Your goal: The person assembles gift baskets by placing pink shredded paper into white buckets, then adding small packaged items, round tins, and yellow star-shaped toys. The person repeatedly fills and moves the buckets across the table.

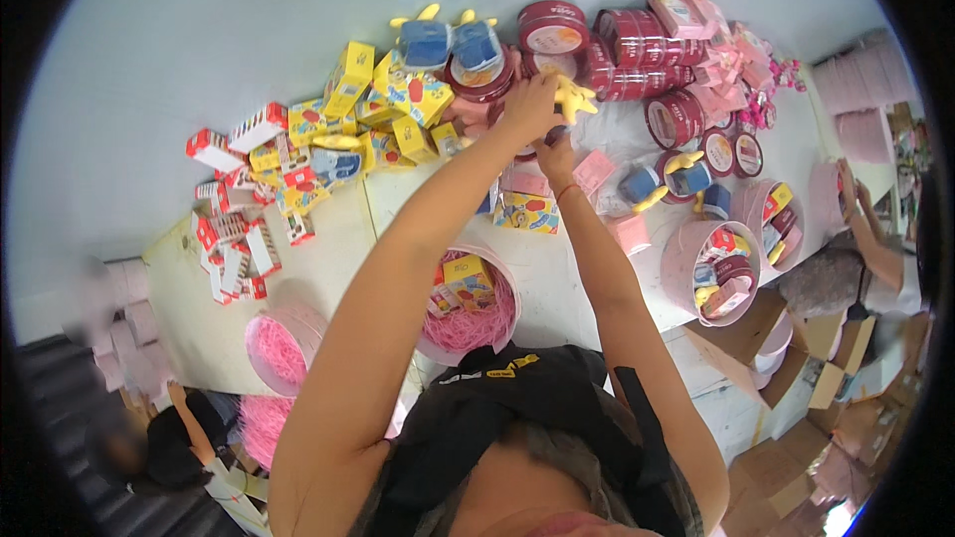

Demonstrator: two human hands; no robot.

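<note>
Both my arms stretch up over the white table to its far side, close together. The fingers of my left hand [532, 107] are closed round a yellow plush toy [576, 99] with stubby limbs. Just below it, my right hand [556, 161] is closed by a small dark part under the toy; what its fingers hold is hidden. Round dark red tubs [553, 30] stand behind my hands. Nearer me, a yellow and blue printed box [527, 212] and pink boxes [594, 171] lie on the table. A pink round bucket [509, 283] of pink paper shreds and small boxes stands before me.
Red and white boxes [264, 247] and yellow boxes [348, 80] lie heaped at left. Filled pink buckets [676, 264] stand at right. Another bucket [316, 323] holds pink shreds. Cardboard boxes [731, 343] sit below the right edge. Co-workers' arms [875, 239] show at both sides.
</note>
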